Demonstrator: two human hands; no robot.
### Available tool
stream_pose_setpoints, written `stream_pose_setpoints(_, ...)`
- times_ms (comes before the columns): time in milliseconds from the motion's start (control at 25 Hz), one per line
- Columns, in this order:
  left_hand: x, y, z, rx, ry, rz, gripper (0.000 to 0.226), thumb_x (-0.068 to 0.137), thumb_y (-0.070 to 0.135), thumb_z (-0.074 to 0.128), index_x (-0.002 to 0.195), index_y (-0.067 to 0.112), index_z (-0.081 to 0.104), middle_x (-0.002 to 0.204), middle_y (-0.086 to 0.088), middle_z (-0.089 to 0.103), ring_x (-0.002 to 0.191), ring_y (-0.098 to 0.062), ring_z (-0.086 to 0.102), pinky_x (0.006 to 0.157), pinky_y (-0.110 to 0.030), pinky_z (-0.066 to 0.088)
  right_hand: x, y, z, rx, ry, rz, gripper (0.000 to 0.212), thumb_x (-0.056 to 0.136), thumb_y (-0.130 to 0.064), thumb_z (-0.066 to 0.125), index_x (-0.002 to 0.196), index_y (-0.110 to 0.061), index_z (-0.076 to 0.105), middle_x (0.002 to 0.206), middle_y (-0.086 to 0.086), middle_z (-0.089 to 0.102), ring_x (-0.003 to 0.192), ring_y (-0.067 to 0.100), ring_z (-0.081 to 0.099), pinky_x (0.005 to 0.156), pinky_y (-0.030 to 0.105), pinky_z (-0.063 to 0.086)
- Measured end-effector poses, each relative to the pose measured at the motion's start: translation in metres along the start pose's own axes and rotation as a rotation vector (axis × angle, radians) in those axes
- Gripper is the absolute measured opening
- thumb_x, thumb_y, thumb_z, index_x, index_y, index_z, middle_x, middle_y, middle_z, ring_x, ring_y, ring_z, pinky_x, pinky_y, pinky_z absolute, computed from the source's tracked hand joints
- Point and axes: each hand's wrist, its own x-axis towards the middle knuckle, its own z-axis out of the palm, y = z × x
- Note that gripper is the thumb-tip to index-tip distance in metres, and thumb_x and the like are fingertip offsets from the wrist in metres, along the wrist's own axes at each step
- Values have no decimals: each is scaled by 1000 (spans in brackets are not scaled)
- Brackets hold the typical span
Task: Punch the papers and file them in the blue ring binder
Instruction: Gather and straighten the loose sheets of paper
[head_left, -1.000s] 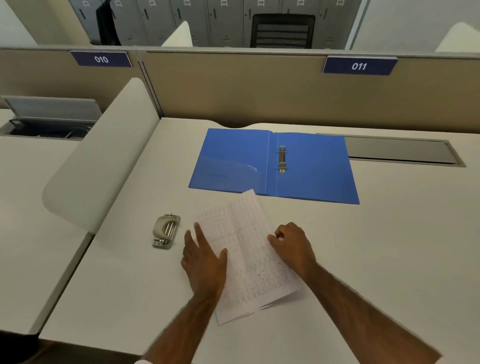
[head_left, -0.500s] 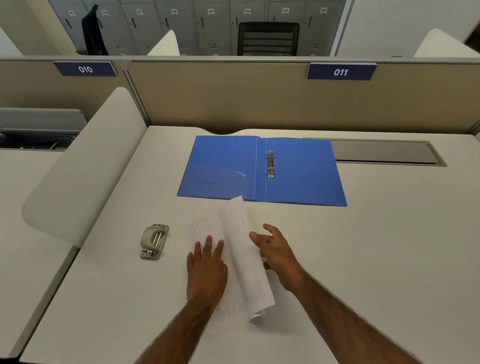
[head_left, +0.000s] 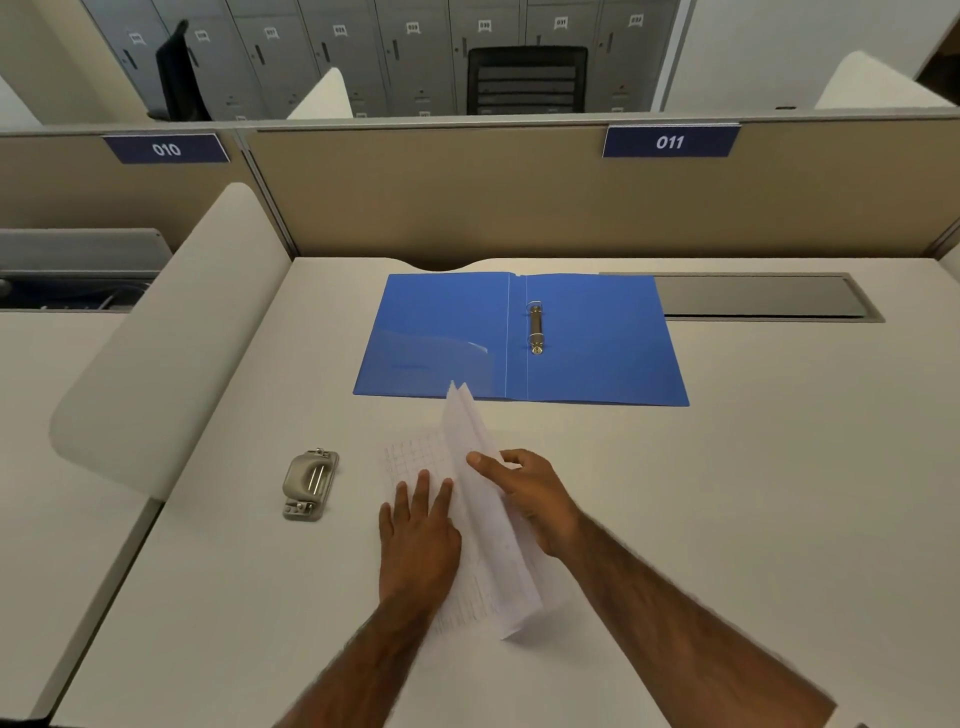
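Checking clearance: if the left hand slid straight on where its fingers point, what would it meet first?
Past the papers under it, the left hand likely meets the near edge of the binder.

White desk (head_left: 753, 493) carries blue binder (head_left: 597, 353), hole punch (head_left: 310, 485), papers (head_left: 488, 545).

papers (head_left: 488, 561) half-folded (right side raised); blue ring binder (head_left: 597, 353) open flat beyond; punch (head_left: 310, 483) left of papers

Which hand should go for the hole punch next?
Left, probably. The left hand lies flat on the papers, on the same side as the hole punch; the right hand grips their raised half.
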Motion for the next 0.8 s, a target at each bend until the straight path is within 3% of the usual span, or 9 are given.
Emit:
stream_pose_setpoints(120, 0, 0, 1, 32, -2, -17, 54, 102, 38, 22, 155, 34, 10, 166, 0, 0, 152, -28, -4, 120, -54, -4, -2, -12, 3, -231, -15, -49, 62, 87, -68, 53, 127, -21, 53, 113, -10, 54, 103, 18, 57, 87, 30, 44)
stream_pose_setpoints(200, -1, 4, 0, 38, -18, -31, 54, 102, 37, 24, 155, 34, 12, 166, 0, 0, 152, -28, -5, 120, -56, -3, 6, -8, 4, -502, 18, -84, 48, 92, -52, 59, 126, -18, 57, 118, -5, 62, 105, 21, 63, 88, 30, 50)
stream_pose_setpoints(280, 0, 2, 0, 11, 0, -18, 55, 101, 38, 30, 154, 33, 15, 165, -1, 2, 152, -27, -2, 121, -53, -1, 12, -1, 0, -589, 48, -69, 28, 96, -30, 58, 118, -13, 63, 118, 5, 68, 98, 23, 67, 91, 35, 56)
stream_pose_setpoints(360, 3, -7, -4, -200, 109, -6, 64, 96, 44, 47, 153, 29, 22, 164, -3, 12, 151, -24, 9, 122, -47, 11, 11, 1, -12, -465, 40, -114, 24, 94, -13, 53, 112, -10, 69, 111, 10, 71, 95, 26, 68, 89, 40, 58)
stream_pose_setpoints(440, 8, -13, -20, -654, 167, -74, 80, 85, 43, 69, 151, 29, 27, 157, 0, 33, 143, -18, 33, 115, -42, 31, -1, -3, -34, -218, 38, -199, 27, 90, -7, 54, 110, -12, 72, 105, 10, 74, 93, 28, 71, 88, 46, 58)
stream_pose_setpoints(480, 9, -14, -35, -926, 134, -112, 83, 79, 43, 76, 148, 30, 33, 149, 1, 46, 133, -16, 48, 108, -42, 41, -7, -5, -48, -61, 27, -230, 25, 90, -6, 56, 109, -13, 72, 104, 10, 75, 94, 28, 72, 89, 48, 57)
stream_pose_setpoints(560, 9, -7, -66, -1398, -128, -131, 78, 70, 48, 82, 137, 23, 50, 131, -9, 64, 115, -27, 65, 96, -50, 52, -21, -10, -74, 182, -28, -259, 22, 92, -5, 60, 110, -12, 71, 105, 12, 76, 97, 32, 72, 88, 49, 57)
stream_pose_setpoints(640, 6, 8, -96, -1493, -338, -24, 68, 72, 43, 80, 130, 13, 59, 123, -15, 68, 113, -35, 65, 97, -55, 51, -36, -18, -94, 279, -85, -291, 23, 91, -4, 63, 112, -12, 71, 108, 11, 76, 101, 31, 71, 88, 45, 57)
stream_pose_setpoints(800, 0, 47, -146, -1336, -129, 133, 56, 69, 50, 73, 114, 17, 68, 111, -6, 72, 107, -28, 67, 93, -47, 55, -57, -37, -117, 248, -24, -518, 24, 84, -5, 73, 102, -22, 76, 110, 8, 74, 105, 27, 68, 92, 43, 52)
